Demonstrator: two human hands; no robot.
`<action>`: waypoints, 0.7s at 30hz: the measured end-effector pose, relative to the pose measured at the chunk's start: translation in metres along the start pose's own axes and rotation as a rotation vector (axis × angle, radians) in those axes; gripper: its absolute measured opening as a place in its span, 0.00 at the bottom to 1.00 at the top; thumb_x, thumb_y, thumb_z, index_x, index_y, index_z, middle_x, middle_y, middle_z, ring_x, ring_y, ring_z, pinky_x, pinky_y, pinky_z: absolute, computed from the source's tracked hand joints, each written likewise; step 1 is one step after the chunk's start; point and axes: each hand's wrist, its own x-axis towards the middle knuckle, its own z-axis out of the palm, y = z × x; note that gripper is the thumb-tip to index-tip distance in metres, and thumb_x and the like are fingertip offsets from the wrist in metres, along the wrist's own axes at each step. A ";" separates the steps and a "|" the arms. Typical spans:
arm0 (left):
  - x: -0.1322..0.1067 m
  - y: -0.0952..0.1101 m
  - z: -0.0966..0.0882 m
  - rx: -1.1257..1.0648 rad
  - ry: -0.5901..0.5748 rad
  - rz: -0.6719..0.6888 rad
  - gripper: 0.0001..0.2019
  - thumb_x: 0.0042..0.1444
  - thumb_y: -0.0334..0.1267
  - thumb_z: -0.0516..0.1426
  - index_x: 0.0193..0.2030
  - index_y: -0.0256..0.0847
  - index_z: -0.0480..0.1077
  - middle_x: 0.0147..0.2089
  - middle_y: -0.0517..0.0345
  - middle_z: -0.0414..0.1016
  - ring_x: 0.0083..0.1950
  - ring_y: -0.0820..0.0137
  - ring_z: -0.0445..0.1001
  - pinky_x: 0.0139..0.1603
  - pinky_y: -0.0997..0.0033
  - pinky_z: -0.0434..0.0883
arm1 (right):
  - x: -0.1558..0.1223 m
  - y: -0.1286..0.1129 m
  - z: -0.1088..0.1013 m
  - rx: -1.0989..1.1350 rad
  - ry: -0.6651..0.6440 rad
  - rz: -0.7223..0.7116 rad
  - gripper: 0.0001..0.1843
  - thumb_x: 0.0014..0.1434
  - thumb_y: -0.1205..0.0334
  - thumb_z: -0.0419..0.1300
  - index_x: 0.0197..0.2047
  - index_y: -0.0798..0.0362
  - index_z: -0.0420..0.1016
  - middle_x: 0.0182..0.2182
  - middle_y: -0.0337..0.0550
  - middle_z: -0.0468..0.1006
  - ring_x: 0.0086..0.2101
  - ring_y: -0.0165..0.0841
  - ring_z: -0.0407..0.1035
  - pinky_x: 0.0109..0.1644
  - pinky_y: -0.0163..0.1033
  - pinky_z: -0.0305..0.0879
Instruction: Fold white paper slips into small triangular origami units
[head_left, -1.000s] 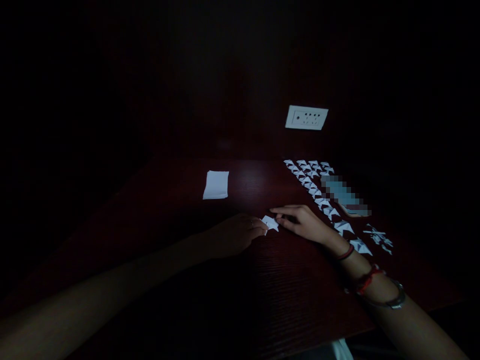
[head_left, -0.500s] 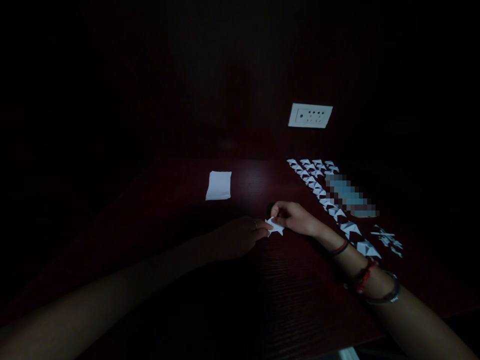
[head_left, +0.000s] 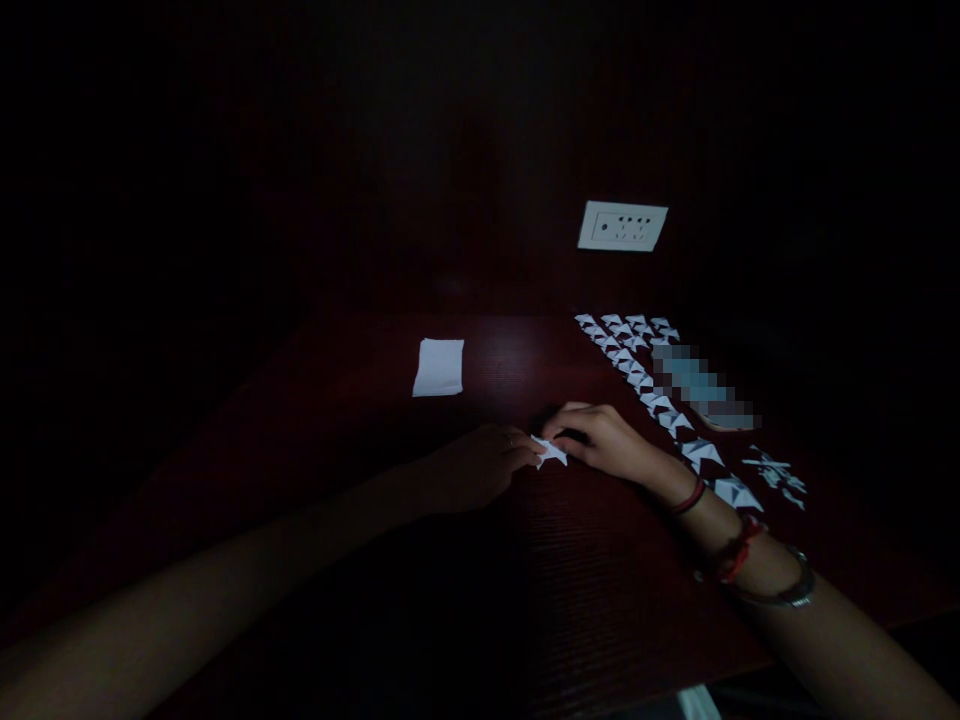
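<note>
A small white paper star (head_left: 553,454) lies at the middle of the dark red table, between my two hands. My left hand (head_left: 487,467), with a ring on one finger, pinches the star's left side. From the right, my right hand (head_left: 596,435) has its thumb and fingers closed on the star's upper right edge. Part of the star is covered by my fingertips. Beyond my left hand lies a stack of white paper squares (head_left: 439,367).
Several folded paper stars (head_left: 636,374) run in rows along the right side. Beside them are a blurred-out flat object (head_left: 701,388) and a small pile of paper scraps (head_left: 778,472). A white socket plate (head_left: 622,226) is on the back wall.
My right hand has shifted its fingers on the star, the index finger now reaching down to its upper edge. My left hand keeps its hold. The view has tilted slightly.
</note>
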 end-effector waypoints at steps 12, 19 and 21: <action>-0.002 0.000 -0.002 0.055 0.012 0.026 0.17 0.51 0.25 0.46 0.49 0.38 0.60 0.51 0.54 0.63 0.53 0.67 0.59 0.52 0.62 0.59 | -0.005 0.008 0.000 -0.131 -0.100 -0.062 0.09 0.57 0.70 0.49 0.40 0.55 0.67 0.33 0.42 0.71 0.34 0.28 0.65 0.39 0.32 0.60; -0.005 -0.004 0.001 0.094 -0.007 -0.036 0.17 0.52 0.29 0.48 0.50 0.40 0.60 0.56 0.52 0.57 0.55 0.64 0.56 0.52 0.61 0.58 | -0.010 0.003 -0.001 -0.301 -0.161 -0.094 0.10 0.57 0.70 0.47 0.39 0.55 0.67 0.32 0.44 0.70 0.34 0.30 0.64 0.39 0.34 0.59; -0.006 -0.005 0.002 0.115 -0.023 -0.034 0.17 0.53 0.29 0.47 0.50 0.41 0.60 0.57 0.54 0.56 0.57 0.63 0.53 0.53 0.60 0.56 | -0.012 0.002 -0.002 -0.328 -0.168 -0.107 0.09 0.57 0.71 0.48 0.38 0.55 0.67 0.32 0.44 0.70 0.34 0.30 0.64 0.40 0.35 0.59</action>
